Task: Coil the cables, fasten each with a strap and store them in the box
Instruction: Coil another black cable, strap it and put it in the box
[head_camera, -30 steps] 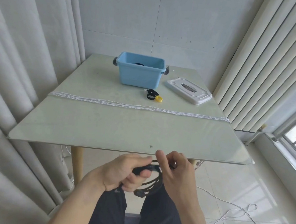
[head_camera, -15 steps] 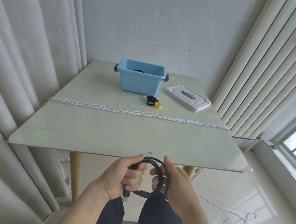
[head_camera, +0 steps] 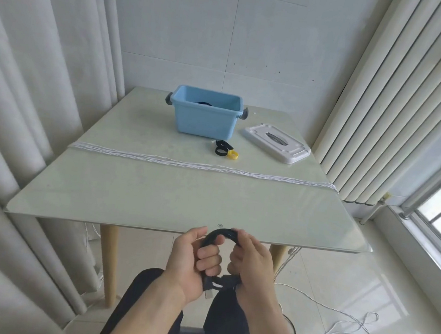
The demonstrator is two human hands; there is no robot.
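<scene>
A coiled black cable (head_camera: 223,237) is held just below the table's near edge. My left hand (head_camera: 190,261) grips its left side, with a plug end sticking out under the fist. My right hand (head_camera: 252,265) grips the right side of the coil. A blue box (head_camera: 205,116) stands at the back of the table with something dark inside. Its white lid (head_camera: 277,143) lies to the right. In front of the box lie black straps (head_camera: 221,148) and a yellow strap (head_camera: 233,155). A white cable (head_camera: 203,165) stretches across the table from left to right.
The pale glass table (head_camera: 183,201) has wooden legs. Curtains hang on the left, vertical blinds on the right. More white cable (head_camera: 339,315) trails on the tiled floor at the right, and a window is at the far right.
Both hands have risen with the black coil toward the table edge and closed more tightly around its two sides. The view has tilted up slightly.
</scene>
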